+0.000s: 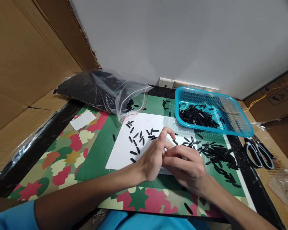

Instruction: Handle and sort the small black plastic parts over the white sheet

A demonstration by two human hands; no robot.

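Observation:
My left hand [154,156] is raised over the white sheet [121,156], its fingers curled around a small whitish thing [169,140] that is mostly hidden. Against it sits my right hand [186,163], fingers bent and pinched together near the left palm; what they grip is out of sight. Small oblong black pieces [141,139] lie scattered on the sheet to the left of my hands. A denser pile of the same black pieces [219,155] spreads to the right of my right hand.
A blue plastic basket [237,130] holding many black pieces stands at the back right. At the back left lies a clear zip bag [93,91] full of dark material. Scissors [258,153] rest at the right edge. A white paper slip [83,120] lies on the left.

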